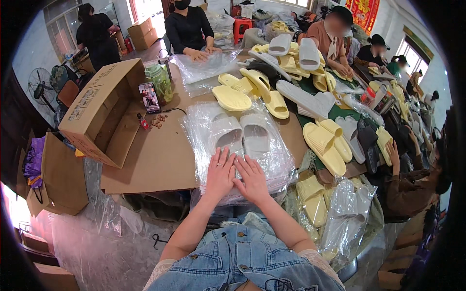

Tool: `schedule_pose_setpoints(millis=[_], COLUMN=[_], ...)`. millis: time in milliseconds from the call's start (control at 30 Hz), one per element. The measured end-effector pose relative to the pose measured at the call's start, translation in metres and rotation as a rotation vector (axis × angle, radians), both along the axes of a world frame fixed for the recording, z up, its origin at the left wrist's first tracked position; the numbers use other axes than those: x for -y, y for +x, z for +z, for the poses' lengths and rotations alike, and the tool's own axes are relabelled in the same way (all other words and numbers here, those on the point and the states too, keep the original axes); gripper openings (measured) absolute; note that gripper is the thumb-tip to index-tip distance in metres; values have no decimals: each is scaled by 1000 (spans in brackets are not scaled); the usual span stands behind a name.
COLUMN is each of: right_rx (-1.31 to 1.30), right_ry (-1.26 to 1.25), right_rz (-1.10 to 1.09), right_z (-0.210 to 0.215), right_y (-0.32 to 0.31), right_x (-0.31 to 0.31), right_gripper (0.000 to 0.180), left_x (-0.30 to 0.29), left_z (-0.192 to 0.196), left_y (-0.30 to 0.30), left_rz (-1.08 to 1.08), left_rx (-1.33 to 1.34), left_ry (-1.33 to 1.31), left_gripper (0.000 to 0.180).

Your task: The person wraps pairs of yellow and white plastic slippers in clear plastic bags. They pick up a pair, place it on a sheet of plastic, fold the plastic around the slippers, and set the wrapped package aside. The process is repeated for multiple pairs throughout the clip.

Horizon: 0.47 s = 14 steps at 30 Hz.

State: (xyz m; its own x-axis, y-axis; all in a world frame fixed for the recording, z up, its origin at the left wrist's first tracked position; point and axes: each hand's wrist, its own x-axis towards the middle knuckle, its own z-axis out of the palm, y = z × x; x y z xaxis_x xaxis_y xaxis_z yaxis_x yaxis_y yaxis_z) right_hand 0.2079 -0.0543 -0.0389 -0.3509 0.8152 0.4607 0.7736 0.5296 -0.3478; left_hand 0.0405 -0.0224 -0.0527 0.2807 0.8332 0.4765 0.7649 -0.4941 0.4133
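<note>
A pair of pale grey slippers [241, 134] lies inside a clear plastic bag [277, 160] on a stack of such bags on the cardboard-covered table [155, 160]. My left hand [220, 172] and my right hand [252, 178] lie flat side by side on the near end of the bag, fingers spread, pressing the plastic down just below the slippers' heels. Neither hand grips anything.
Yellow slippers [252, 89] and more grey ones [306, 99] lie beyond the bag. An open cardboard box [99, 109], a phone [149, 97] and a green bottle [160, 81] stand at left. Bagged yellow slippers [315, 203] pile at right. Other people work around the table.
</note>
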Motion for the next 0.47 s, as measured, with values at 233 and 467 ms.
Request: schedule_pose_setpoints(millis=[233, 467], right_rx=[-8, -135], right_ry=[66, 127], right_rz=[-274, -268], right_z=[-16, -25], right_y=[41, 52], right_x=[-6, -7], right_gripper=[56, 54], left_x=[2, 1], left_z=[3, 1], left_y=[1, 1], left_rz=[5, -3], left_rx=[17, 6], left_ry=[-2, 2], left_gripper=[44, 45])
